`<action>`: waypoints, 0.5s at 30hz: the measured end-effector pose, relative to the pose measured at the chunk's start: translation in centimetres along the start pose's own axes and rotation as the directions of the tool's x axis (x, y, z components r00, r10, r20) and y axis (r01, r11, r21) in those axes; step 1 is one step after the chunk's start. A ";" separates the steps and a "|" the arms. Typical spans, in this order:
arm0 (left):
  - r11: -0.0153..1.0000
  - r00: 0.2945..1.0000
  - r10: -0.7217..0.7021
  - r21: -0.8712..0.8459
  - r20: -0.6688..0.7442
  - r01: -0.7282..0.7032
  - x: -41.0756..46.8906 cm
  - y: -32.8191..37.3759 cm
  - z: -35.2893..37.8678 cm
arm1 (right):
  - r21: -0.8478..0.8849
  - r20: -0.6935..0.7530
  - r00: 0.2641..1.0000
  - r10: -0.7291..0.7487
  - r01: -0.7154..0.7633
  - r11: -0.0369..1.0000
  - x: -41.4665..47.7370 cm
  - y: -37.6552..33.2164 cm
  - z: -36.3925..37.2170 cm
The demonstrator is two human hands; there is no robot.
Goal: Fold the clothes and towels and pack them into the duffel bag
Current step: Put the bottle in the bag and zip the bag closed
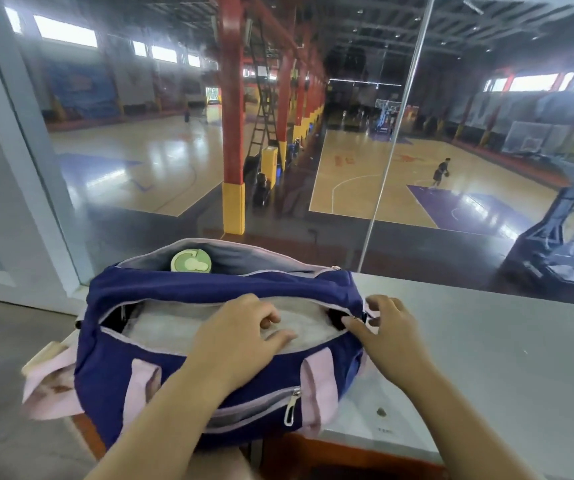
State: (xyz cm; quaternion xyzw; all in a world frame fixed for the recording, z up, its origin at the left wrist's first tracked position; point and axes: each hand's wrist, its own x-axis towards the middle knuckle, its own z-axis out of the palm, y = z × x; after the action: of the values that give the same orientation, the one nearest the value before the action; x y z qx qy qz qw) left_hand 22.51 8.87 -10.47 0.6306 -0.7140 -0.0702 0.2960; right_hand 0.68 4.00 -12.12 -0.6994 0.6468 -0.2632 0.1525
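Head view: right hand pinches the zip pull, left hand rests curled on the towel, grip unclear, and loose pile may snag as the duffel bag closes.

This is an indoor basketball hall, seen from above through a glass wall. Polished wooden courts carry painted lines and purple keys. Backboards stand at the court ends, and a lone player holds a ball. Red columns (padded yellow at the base) divide the courts under a steel-trussed roof with high strip windows.
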 end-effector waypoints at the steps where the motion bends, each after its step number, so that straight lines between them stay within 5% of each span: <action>1: 0.999 0.999 0.024 0.022 0.024 -0.024 0.1 0.8 0.6 | 0.009 0.005 1.000 0.014 -0.014 1.000 -0.1 0.5 0.2; 8: 0.986 0.981 0.154 0.039 0.119 -0.159 1.1 4.8 3.5 | -0.024 0.089 0.994 -0.060 0.062 0.998 0.0 2.4 0.3; 15: 0.915 0.927 0.369 0.202 -0.071 -0.349 2.6 6.0 5.6 | 0.239 0.142 0.985 -0.095 0.059 0.969 -0.7 3.2 -2.9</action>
State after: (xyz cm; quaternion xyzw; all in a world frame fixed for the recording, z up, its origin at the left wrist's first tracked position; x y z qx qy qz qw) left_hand 14.44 6.08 -11.32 0.5164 -0.8041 0.0861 0.2817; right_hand -3.57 4.69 -11.65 -0.7193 0.5698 -0.2893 0.2725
